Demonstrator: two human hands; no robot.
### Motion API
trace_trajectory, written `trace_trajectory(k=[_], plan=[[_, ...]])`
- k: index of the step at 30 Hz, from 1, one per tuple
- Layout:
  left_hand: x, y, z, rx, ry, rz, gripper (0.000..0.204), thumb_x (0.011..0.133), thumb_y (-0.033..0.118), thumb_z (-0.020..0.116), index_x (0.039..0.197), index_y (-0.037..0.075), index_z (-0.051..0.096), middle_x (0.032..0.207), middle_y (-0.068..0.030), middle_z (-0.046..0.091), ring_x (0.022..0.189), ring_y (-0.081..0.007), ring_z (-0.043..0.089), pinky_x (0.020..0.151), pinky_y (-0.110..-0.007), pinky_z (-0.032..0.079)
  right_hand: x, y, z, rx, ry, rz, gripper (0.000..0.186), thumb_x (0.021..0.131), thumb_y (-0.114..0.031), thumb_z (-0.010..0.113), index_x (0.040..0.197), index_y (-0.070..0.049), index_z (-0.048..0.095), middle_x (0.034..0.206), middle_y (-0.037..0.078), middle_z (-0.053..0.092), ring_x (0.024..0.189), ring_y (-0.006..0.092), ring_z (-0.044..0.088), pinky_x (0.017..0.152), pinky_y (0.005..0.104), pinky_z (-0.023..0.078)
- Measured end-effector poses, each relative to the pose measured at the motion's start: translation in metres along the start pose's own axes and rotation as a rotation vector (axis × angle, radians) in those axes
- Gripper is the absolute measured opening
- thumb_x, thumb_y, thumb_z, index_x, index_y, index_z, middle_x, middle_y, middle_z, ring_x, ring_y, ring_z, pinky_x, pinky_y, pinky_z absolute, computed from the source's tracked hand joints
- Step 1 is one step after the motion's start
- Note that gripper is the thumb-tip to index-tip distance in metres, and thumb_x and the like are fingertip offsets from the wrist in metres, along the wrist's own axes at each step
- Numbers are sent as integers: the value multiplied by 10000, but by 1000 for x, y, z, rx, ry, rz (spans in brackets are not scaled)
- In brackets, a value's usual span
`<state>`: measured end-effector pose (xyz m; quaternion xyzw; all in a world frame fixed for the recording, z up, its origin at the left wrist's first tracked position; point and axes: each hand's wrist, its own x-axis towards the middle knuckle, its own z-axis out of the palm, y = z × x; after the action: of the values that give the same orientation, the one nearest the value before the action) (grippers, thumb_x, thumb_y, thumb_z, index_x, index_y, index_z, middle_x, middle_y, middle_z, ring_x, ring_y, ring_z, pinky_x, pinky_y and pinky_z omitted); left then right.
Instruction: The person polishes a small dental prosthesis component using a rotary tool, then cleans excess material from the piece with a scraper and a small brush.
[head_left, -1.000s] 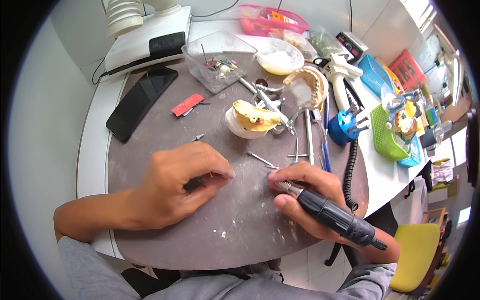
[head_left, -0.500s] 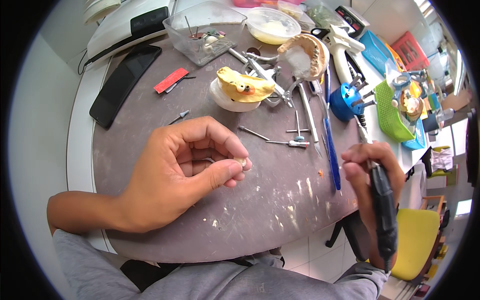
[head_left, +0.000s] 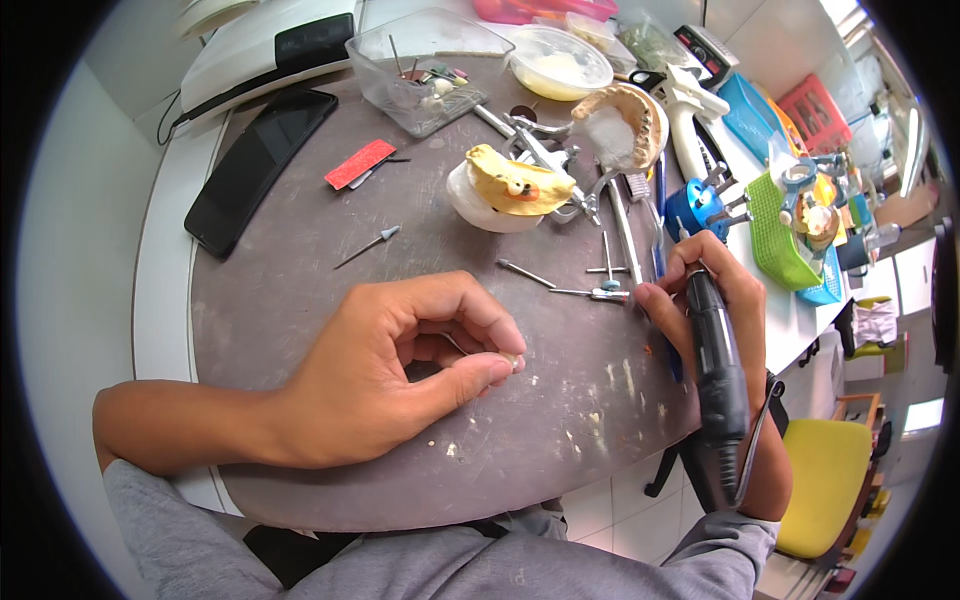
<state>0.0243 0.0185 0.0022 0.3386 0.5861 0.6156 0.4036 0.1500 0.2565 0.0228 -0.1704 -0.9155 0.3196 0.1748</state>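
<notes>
Handpiece [head_left: 718, 360], just one, sits gripped in the right hand [head_left: 745, 305]; the left hand [head_left: 385, 375] pinches one pale bit [head_left: 516, 362]; I count one phone [head_left: 260, 175], one red strip [head_left: 360, 163] on the table [head_left: 270, 310]

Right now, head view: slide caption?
Left hand pinching a small pale piece, right hand holding a black handpiece, yellow-and-white dental model beyond.

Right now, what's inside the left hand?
In the left hand, a small pale piece shows between thumb and forefinger tips. The grip covers the rest, so its full shape can't be seen.
</notes>
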Motion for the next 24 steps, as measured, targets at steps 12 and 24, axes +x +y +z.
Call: trace_trajectory(k=[12, 24], plan=[[-2, -4, -2, 29, -14, 42, 91, 918, -9, 625, 1009, -9, 615, 967, -73, 668, 882, -93, 642, 785, -235, 532, 8, 5, 2, -166, 123, -69, 313, 802, -87, 784, 782, -38, 475, 555, -8, 455, 511, 96, 400, 518, 246, 368], [-3, -3, 0, -16, 11, 14, 98, 930, -15, 604, 1028, -12, 605, 955, -73, 654, 853, -91, 630, 763, -235, 529, -66, 5, -17, 255, 79, 87, 414, 854, -219, 778, 763, -63, 406, 771, 154, 707, 714, 111, 660, 605, 215, 496]])
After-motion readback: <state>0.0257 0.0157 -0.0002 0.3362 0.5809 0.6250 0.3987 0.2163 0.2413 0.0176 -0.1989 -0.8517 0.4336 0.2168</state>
